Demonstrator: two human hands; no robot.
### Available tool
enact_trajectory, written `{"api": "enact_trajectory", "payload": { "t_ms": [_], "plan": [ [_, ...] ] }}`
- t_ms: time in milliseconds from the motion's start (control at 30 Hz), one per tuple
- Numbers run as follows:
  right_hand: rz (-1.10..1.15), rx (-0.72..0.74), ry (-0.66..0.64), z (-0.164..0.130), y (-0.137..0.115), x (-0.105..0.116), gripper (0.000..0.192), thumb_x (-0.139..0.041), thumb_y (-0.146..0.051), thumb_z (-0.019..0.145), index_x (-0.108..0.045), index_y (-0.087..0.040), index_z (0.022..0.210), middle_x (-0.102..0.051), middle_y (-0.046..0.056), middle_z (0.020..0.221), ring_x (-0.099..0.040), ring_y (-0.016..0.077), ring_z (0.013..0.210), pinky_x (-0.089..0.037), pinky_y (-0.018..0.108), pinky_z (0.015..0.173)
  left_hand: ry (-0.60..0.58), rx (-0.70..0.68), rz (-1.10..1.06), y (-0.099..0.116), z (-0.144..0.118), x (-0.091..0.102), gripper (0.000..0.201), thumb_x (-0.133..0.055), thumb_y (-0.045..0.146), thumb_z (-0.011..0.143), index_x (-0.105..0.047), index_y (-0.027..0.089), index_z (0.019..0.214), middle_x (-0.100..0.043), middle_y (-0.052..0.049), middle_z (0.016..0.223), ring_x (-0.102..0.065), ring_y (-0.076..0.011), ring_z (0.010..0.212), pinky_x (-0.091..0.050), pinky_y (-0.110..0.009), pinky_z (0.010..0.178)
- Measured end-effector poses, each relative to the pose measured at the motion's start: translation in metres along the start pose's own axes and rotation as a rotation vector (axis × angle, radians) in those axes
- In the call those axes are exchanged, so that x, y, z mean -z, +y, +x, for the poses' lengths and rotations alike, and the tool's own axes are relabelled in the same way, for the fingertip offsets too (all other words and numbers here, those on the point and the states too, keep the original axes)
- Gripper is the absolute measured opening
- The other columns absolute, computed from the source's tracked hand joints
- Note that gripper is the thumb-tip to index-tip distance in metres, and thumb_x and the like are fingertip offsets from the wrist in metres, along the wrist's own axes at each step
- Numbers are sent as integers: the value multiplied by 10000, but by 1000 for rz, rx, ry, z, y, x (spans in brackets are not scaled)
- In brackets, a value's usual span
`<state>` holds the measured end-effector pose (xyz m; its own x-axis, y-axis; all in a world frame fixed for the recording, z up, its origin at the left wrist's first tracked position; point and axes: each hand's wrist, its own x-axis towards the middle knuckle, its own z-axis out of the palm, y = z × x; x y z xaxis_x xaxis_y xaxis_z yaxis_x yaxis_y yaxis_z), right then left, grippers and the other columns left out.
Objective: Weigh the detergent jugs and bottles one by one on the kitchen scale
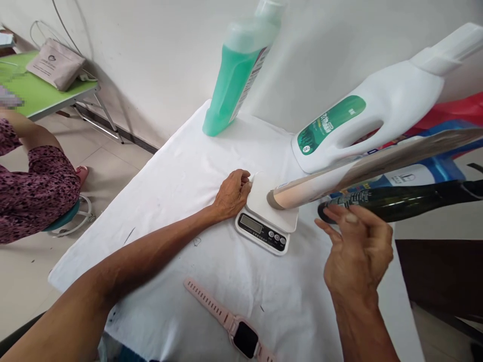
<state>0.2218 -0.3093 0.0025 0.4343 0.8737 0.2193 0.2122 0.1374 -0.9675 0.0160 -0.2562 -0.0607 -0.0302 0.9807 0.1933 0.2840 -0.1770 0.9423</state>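
Note:
My left hand [233,193] rests on the white cloth at the left edge of a digital kitchen scale [260,232], its fingers curled in and close against the weighing plate. On the plate stands a tall, slim object [302,193] with a peach and white side and a grey-brown base; its kind is unclear. My right hand [356,246] is raised to the right of the scale, fingers loosely bent and apart, with nothing visible in it. Just behind those fingers is a dark green glass bottle [400,201], its base partly covered by them.
A bottle of green liquid [236,75] and a white detergent jug [362,105] stand at the back, beside blue and red packs. A pink smartwatch [246,338] lies in front on the cloth-covered table [169,201]. At left, a person [41,176] sits by a green table [22,75] holding a pouch [56,64].

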Motion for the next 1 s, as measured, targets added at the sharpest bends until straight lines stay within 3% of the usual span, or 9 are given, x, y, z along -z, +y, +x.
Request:
{"api": "enact_trajectory", "payload": {
  "t_ms": [100, 200, 567, 1000],
  "plan": [
    [30, -119, 129, -19, 28, 20, 391, -721, -565, 781, -601, -215, 908, -645, 14, 790, -647, 193, 715, -499, 316, 579, -11, 13, -9, 1, 1, 0, 209, -477, 228, 959, -550, 145, 1136, -668, -138, 1116, -640, -192, 999, -551, -379, 919],
    [22, -142, 147, -32, 48, 29, 371, -671, -565, 821, -591, -203, 828, -593, -12, 676, -569, 148, 554, -409, 260, 477, -22, 23, -8, 4, 0, 2, 219, -480, 230, 960, -553, 137, 1145, -669, -140, 1121, -640, -188, 1010, -547, -363, 920],
    [-71, -104, 38, -34, 57, 33, 389, -567, -547, 954, -620, -179, 840, -600, -8, 682, -564, 113, 545, -390, 236, 480, -25, 12, 31, 6, 1, 3, 203, -486, 243, 961, -556, 168, 1136, -694, -114, 1128, -649, -182, 1014, -544, -360, 893],
    [-109, -118, 19, -35, 57, 34, 313, -624, -480, 939, -626, -184, 839, -603, -15, 708, -546, 101, 559, -389, 227, 499, -25, 5, 24, 7, 1, 3, 204, -486, 251, 956, -557, 162, 1125, -695, -120, 1122, -651, -182, 997, -550, -371, 887]
  ]
}}
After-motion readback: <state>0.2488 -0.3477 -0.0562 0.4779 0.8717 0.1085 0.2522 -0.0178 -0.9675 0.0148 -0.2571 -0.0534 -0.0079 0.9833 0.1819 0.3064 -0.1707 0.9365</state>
